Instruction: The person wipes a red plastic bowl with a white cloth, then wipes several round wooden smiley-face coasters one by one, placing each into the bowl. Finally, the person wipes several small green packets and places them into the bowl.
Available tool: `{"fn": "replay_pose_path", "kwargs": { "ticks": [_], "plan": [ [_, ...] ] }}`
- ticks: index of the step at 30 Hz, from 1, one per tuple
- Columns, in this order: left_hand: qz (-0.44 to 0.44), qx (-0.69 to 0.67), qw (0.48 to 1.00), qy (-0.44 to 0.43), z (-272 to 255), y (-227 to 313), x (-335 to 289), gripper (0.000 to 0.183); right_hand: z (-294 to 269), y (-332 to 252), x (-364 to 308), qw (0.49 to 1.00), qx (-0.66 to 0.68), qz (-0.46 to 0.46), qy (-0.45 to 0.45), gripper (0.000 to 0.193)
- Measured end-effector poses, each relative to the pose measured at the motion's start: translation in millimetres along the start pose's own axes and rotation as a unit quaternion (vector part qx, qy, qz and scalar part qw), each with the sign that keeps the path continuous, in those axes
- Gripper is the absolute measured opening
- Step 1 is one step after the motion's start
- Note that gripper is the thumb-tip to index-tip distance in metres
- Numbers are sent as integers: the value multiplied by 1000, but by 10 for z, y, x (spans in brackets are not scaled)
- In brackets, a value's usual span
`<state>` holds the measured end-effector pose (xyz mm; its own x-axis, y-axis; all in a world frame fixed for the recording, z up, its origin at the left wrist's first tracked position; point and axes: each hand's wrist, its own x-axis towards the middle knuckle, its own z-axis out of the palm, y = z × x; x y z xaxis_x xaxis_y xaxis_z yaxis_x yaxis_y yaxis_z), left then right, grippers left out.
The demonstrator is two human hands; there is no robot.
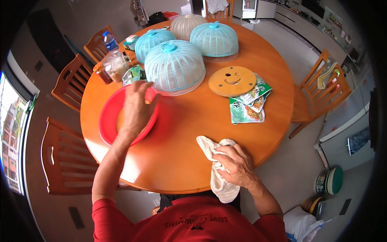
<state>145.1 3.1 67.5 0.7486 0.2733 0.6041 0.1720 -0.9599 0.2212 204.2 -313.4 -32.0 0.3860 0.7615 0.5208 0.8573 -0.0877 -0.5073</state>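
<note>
My left hand (138,109) reaches over a red plastic basin (107,123) on the left of the round wooden table. Its thumb and fingers are apart, near the basin's far rim; whether they touch it I cannot tell. Part of the basin's inside is hidden by the hand, and something orange-brown shows there. At the near right edge, my right hand (235,164) is closed on a crumpled off-white cloth (219,183). The cloth lies on the tabletop, with its lower end hanging at the edge.
Blue mesh food covers (174,68) and a beige cover (187,25) stand toward the back. A round smiley-face wooden board (231,82) rests partly on green packets (248,113). Jars (102,72) and a water bottle (110,41) stand left. Wooden chairs (66,157) surround the table (173,161).
</note>
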Motion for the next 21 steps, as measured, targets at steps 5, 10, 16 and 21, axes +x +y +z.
{"fn": "replay_pose_path", "kwargs": {
  "ticks": [5,10,16,21],
  "plan": [
    [-202,-378,867,-253,861,683,245,39,-23,9,19,1000,18,11,11,47],
    [-452,-581,641,-216,1527,807,347,42,42,42,-15,999,36,13,12,51],
    [-457,-512,700,-197,1666,942,411,45,1,49,-41,999,32,30,1,50],
    [-165,-288,942,-44,1711,1065,399,58,-5,25,-12,999,21,20,28,49]
  ]
}}
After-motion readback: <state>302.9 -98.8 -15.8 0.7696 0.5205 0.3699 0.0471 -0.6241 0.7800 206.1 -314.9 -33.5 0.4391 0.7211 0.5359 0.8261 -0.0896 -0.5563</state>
